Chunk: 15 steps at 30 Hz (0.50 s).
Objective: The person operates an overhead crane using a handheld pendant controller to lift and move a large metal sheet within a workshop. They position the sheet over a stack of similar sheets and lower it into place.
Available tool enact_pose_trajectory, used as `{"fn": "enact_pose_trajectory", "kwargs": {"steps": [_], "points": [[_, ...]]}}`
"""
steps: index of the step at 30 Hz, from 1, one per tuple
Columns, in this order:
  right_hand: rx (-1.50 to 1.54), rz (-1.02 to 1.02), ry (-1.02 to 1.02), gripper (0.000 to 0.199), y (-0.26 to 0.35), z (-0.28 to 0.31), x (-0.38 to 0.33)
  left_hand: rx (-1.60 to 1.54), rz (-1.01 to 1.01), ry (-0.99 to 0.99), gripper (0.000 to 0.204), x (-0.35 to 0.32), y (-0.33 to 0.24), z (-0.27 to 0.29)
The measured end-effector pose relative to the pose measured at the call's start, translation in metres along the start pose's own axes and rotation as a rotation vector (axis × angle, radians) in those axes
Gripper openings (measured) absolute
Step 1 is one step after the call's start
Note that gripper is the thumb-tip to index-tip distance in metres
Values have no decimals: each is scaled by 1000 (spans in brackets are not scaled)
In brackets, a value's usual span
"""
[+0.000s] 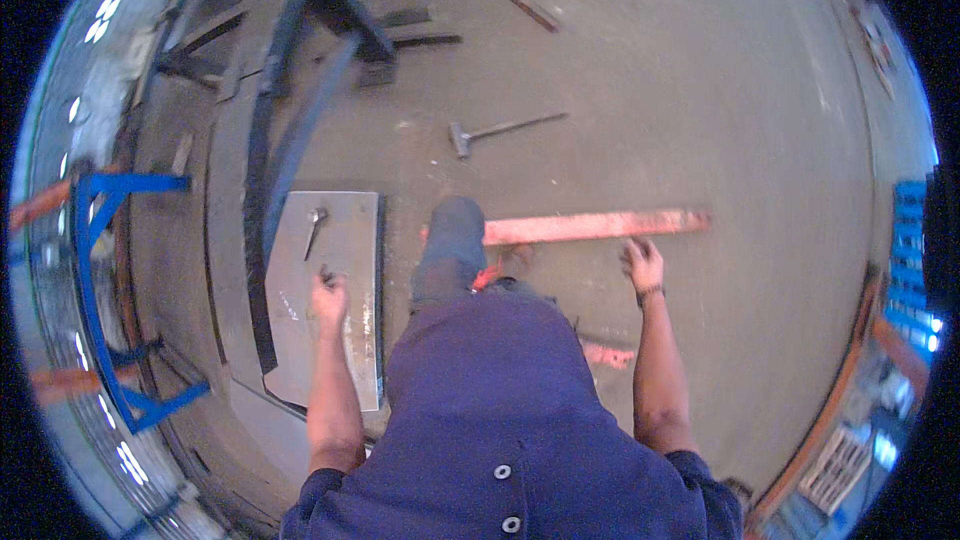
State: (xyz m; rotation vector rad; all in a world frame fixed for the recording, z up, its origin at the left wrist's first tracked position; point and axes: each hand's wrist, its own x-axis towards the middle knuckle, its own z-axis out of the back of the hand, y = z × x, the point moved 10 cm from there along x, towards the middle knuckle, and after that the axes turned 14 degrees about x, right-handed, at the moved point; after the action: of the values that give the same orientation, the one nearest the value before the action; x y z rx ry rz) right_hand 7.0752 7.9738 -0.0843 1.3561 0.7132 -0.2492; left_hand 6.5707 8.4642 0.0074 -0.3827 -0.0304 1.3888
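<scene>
My left hand is over a grey metal plate with pale handwritten marks. Its fingers are curled together, and whatever they may hold is too small and blurred to make out. Just beyond it on the plate lies a short tool with a metal head and dark handle. My right hand, its fingers apart, is beside the right part of a worn red bar and holds nothing I can see. The bar lies crosswise on the floor, its left part hidden by my leg.
A long-handled hammer lies on the floor ahead, with a small reddish-brown piece farther off. Dark steel beams rise at the left near a blue frame. Another red piece shows beside my body. Blue slatted racking stands far right.
</scene>
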Motion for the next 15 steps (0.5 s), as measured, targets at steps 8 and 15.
{"fn": "enact_pose_trajectory", "kwargs": {"steps": [8,15], "points": [[-218,-32,-148,38,-89,60,-35,-419,2,348,57,76,-129,-46],[-376,-895,-281,37,-275,130,-163,-212,-141,574,55,66,-130,-107]]}}
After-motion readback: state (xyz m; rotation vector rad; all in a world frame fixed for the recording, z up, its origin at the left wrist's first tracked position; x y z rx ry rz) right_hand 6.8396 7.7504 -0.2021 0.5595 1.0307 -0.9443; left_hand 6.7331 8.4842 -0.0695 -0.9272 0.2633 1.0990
